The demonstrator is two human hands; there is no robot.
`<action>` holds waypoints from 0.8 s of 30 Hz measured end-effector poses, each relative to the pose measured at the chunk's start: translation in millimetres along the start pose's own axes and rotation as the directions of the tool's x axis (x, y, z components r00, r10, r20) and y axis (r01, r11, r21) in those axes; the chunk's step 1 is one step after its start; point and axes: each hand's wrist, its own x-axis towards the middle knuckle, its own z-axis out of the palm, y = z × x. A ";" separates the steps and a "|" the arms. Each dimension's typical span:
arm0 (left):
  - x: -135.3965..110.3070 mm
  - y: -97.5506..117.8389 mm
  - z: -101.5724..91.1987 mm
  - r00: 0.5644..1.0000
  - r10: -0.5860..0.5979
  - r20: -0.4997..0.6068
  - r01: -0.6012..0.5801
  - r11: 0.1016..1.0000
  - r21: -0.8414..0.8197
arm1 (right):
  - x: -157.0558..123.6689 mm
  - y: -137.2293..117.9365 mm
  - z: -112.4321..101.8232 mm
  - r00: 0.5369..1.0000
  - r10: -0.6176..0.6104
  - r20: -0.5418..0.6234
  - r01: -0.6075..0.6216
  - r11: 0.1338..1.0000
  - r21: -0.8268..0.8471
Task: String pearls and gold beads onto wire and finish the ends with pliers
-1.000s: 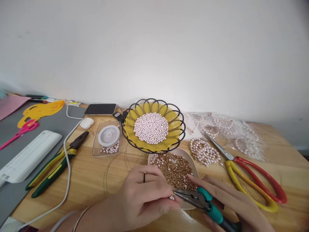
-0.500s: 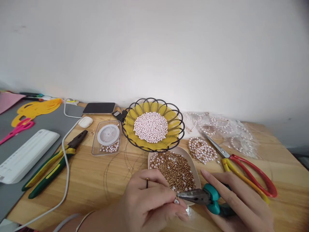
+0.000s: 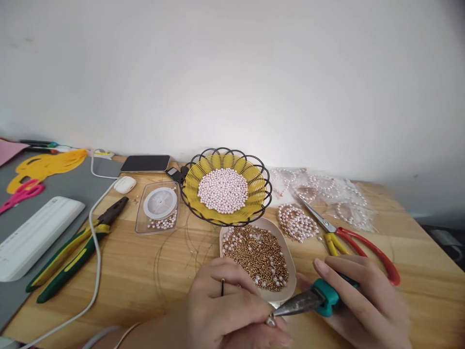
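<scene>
My left hand (image 3: pixel 232 305) is closed in a pinch on a small pearl bead (image 3: pixel 271 320), with part of it showing past the fingertips. My right hand (image 3: pixel 363 300) wraps round the teal handles of needle-nose pliers (image 3: pixel 301 303), whose tips touch the bead at my left fingers. Just behind both hands lies a pale tray (image 3: pixel 291 271) of gold beads (image 3: pixel 254 257) with some pearls mixed in. Whatever else my left fingers hold is hidden.
A yellow basket (image 3: pixel 189 194) holds pearl beads. Red-and-yellow scissors (image 3: pixel 378 252) and pearl strands (image 3: pixel 296 223) lie right, with plastic bags (image 3: pixel 348 194) behind. Left are a spool (image 3: pixel 160 203) in a clear box, green-yellow pliers (image 3: pixel 83 247), a white power strip (image 3: pixel 39 237) and a phone (image 3: pixel 145 164).
Both hands have shifted slightly down, and the pliers have turned so their jaws slope down toward the bead. The rest of the scene has slid a little left in view.
</scene>
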 end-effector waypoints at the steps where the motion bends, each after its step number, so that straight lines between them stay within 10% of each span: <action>1: 0.6 -0.2 -0.1 1.000 0.015 0.008 -0.015 1.000 0.006 | 0.5 0.3 1.0 1.000 -0.002 0.005 0.002 1.000 0.017; 24: 8.5 -12.7 -6.3 0.996 0.064 0.056 -0.069 0.994 0.084 | -10.1 3.4 4.5 0.967 0.100 0.233 -0.176 0.925 0.337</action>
